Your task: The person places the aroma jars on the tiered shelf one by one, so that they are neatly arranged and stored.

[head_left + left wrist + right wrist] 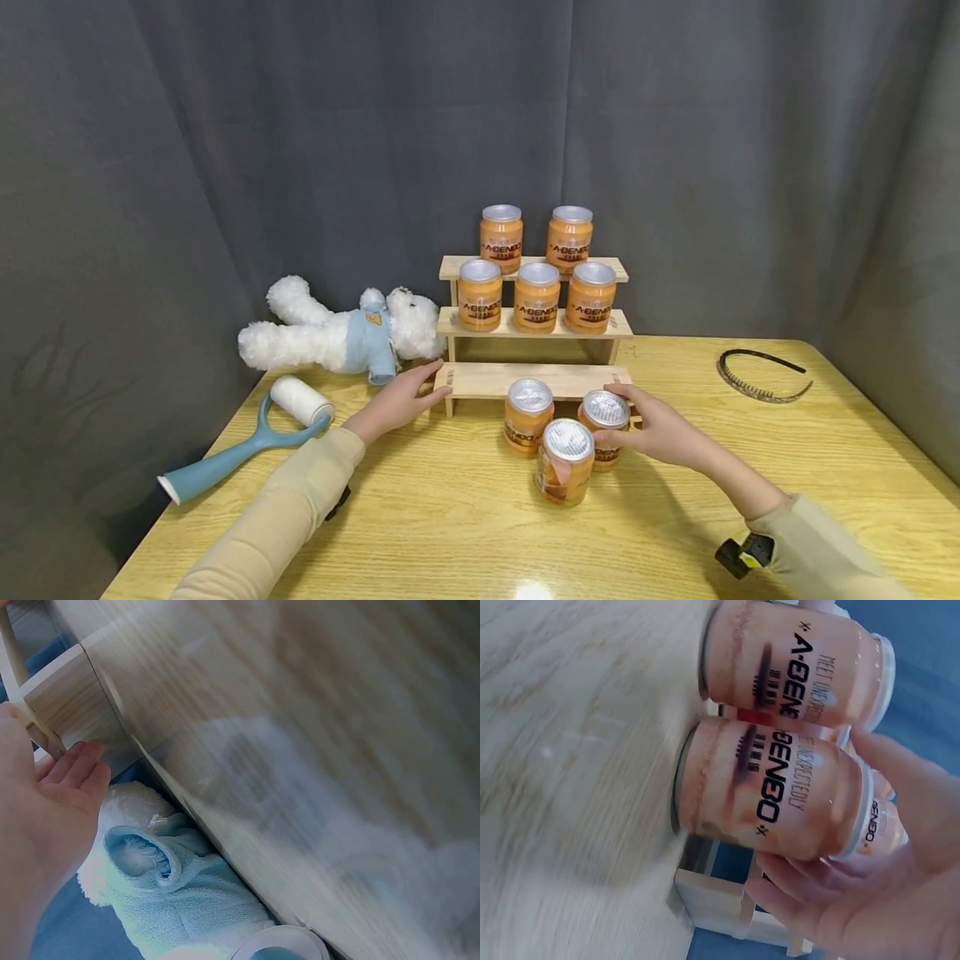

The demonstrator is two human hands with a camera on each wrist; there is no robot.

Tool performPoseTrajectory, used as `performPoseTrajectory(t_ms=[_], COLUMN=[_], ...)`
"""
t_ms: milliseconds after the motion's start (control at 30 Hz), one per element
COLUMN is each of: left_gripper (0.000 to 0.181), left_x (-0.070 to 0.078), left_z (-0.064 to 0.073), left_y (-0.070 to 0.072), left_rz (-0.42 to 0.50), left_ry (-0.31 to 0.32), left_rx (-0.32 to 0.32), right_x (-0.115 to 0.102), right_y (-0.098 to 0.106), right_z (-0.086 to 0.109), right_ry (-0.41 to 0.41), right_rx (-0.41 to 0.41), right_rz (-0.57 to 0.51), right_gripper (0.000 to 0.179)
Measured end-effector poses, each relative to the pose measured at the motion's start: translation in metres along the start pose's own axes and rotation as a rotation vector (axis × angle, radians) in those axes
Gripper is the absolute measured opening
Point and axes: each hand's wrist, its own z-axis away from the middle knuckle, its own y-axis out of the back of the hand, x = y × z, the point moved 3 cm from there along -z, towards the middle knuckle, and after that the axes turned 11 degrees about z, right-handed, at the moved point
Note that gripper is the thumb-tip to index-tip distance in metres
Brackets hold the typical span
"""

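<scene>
Right hand (663, 423): thumb and fingers grip an orange can (606, 415), standing on the table (420, 517) at 5 o'clock from the centre of the wooden rack (480, 379). Two further cans (566, 467) stand close by, at 9 and between 7 and 8 o'clock from it. Left hand (401, 402): fingers extended, touching the rack's left end, 8 o'clock from centre. Plush toy (345, 337) lies at 9 o'clock.
</scene>
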Motion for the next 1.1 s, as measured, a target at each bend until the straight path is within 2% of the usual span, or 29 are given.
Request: performPoseTrajectory(t_ms=[100,233,433,767,967,1100], left_gripper=[0.071,0.071,0.071,0.072,0.073,0.074], left_x=[0.001,0.000,-0.001,0.002,0.000,-0.001], left_z=[0.001,0.001,0.000,0.001,0.000,0.000], left_y=[0.000,-0.001,-0.001,0.000,-0.001,-0.001], left_rz=[0.007,0.010,0.012,0.014,0.012,0.006], left_ry=[0.001,0.002,0.006,-0.003,-0.009,-0.014], left_rx=[-0.003,0.000,-0.004,0.002,0.008,0.013], right_x=[-0.001,-0.002,-0.003,-0.011,-0.022,-0.029], right_y=[-0.003,-0.003,0.002,0.028,0.044,0.052], right_z=[-0.002,-0.004,-0.004,-0.007,-0.013,-0.020], right_ry=[-0.031,-0.036,-0.057,-0.077,-0.053,-0.041], right_rx=[0.048,0.116,0.169,0.253,0.309,0.348], right_rz=[-0.010,0.034,0.095,0.120,0.120,0.105], right_gripper=[0.074,0.068,0.070,0.065,0.057,0.059])
